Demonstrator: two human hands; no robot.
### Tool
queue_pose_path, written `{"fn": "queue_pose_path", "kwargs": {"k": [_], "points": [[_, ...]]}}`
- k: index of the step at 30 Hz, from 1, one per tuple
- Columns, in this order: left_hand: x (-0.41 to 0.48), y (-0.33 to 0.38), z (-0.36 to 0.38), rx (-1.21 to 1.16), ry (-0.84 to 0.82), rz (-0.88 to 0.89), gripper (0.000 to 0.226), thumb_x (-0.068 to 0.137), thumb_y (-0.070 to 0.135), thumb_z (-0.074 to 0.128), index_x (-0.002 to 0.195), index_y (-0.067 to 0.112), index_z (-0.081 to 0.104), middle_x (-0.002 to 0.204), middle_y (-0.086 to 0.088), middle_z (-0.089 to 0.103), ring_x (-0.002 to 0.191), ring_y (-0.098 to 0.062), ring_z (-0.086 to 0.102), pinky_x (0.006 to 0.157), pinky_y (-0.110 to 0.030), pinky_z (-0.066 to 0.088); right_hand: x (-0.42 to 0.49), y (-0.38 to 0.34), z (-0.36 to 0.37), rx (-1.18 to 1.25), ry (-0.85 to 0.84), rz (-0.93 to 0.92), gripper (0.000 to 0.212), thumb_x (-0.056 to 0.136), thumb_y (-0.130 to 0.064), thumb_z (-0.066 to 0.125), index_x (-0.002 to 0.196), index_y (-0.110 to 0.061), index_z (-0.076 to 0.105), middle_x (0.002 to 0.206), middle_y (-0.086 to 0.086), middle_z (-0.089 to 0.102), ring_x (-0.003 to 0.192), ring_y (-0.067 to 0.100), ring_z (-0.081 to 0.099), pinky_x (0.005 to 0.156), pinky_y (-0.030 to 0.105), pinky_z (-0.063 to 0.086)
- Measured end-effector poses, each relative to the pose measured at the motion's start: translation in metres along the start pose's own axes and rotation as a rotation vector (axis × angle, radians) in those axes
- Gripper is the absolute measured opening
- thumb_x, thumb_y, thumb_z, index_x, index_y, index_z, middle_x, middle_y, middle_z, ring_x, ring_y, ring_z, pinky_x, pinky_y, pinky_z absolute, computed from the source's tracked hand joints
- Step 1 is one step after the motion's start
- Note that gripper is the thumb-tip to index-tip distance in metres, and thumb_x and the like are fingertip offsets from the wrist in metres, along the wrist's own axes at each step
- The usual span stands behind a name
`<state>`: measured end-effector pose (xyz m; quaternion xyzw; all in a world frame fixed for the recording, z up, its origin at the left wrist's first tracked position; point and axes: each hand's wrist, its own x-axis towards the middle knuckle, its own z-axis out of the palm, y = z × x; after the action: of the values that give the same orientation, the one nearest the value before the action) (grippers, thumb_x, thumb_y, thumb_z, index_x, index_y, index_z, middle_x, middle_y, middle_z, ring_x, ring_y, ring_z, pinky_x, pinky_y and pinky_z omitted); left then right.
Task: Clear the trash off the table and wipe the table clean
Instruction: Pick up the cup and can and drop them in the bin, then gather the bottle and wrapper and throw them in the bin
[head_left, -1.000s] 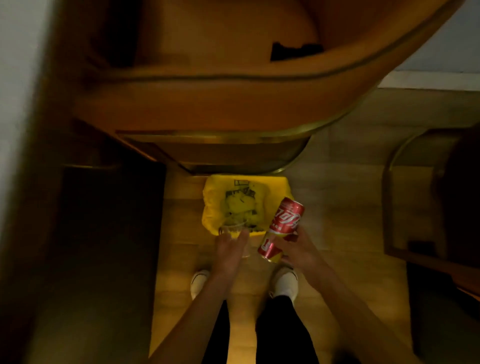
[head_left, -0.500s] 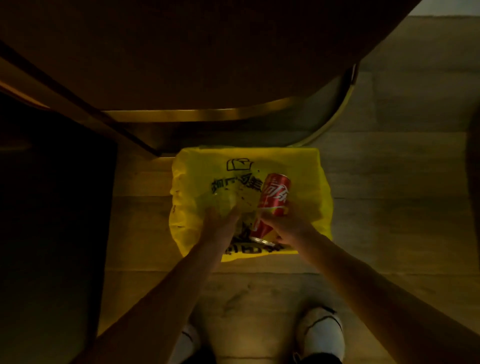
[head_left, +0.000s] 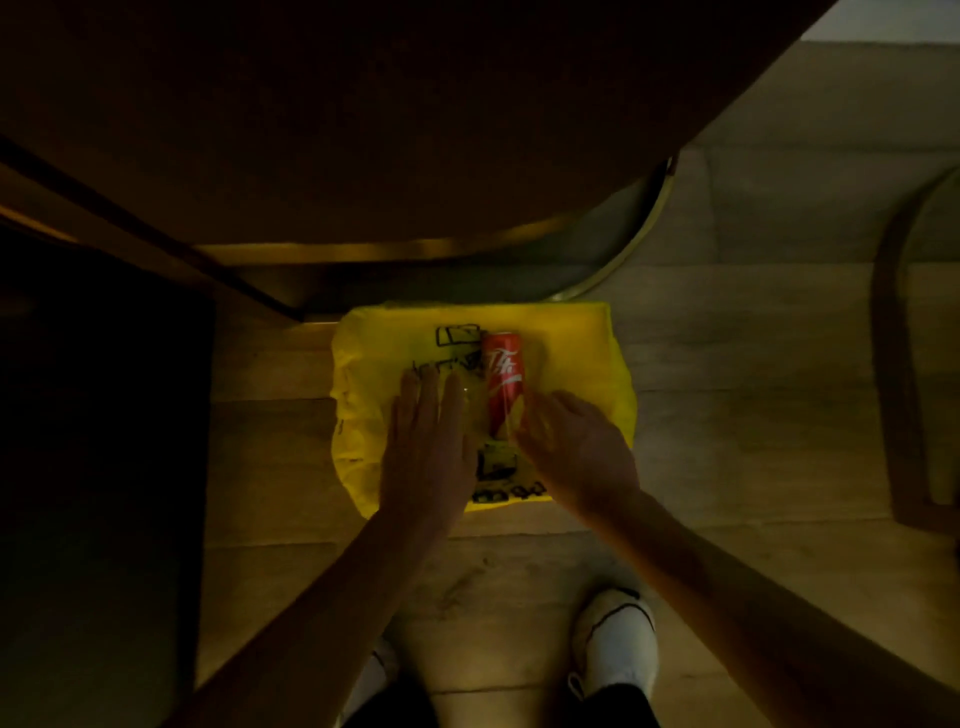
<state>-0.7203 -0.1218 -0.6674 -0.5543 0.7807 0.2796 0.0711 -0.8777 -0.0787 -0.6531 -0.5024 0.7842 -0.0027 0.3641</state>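
Can (head_left: 503, 371) now free, both hands (head_left: 428, 452) (head_left: 579, 457) open

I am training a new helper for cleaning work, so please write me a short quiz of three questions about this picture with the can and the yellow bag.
1. True or false: the red can stands upright on a table.
2. What colour is the bag? A) blue B) yellow C) white
3. Fill in: the hand with flat, straight fingers beside the can is the ___ hand.

Key: 1 false, it is on its side over the bag. 2 B. 3 left: the left hand.
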Motion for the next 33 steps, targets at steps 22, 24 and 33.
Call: {"fn": "queue_pose_path", "kwargs": {"k": [22,24,33], "points": [[-0.326,0.182,-0.42,0.158,-0.194,-0.175,0.079,0.082,0.059,0.001,0.15,0.027,0.027,0.161,-0.005,0.019,0.15,-0.03,0.009,0.117,-0.054,-0.002,-0.361,-0.15,-0.36,-0.207,-0.082,-0.252,0.084,0.079,-0.075,0.02,0.15,-0.03,0.027,0.158,0.003,0.028,0.148,0.034,0.016,0.118,0.055,0.009],[-0.359,0.192,-0.45,0.091,-0.088,-0.214,0.072,0.086,0.055,0.01,0.146,0.025,0.038,0.157,-0.004,0.031,0.147,-0.028,0.022,0.118,-0.053,0.01,-0.384,-0.176,-0.385,-0.221,-0.111,-0.354,0.083,0.081,-0.079,0.019,0.148,-0.032,0.029,0.156,0.002,0.033,0.144,0.033,0.027,0.117,0.052,0.021],[-0.532,0.159,-0.52,-0.235,0.186,-0.675,0.05,0.1,0.041,0.027,0.149,0.03,0.027,0.157,0.004,0.03,0.145,-0.02,0.026,0.117,-0.044,0.021,-0.474,-0.352,-0.388,-0.354,-0.37,-0.835,0.069,0.09,-0.064,0.042,0.147,-0.026,0.037,0.149,0.001,0.043,0.135,0.021,0.042,0.112,0.038,0.035]]}}
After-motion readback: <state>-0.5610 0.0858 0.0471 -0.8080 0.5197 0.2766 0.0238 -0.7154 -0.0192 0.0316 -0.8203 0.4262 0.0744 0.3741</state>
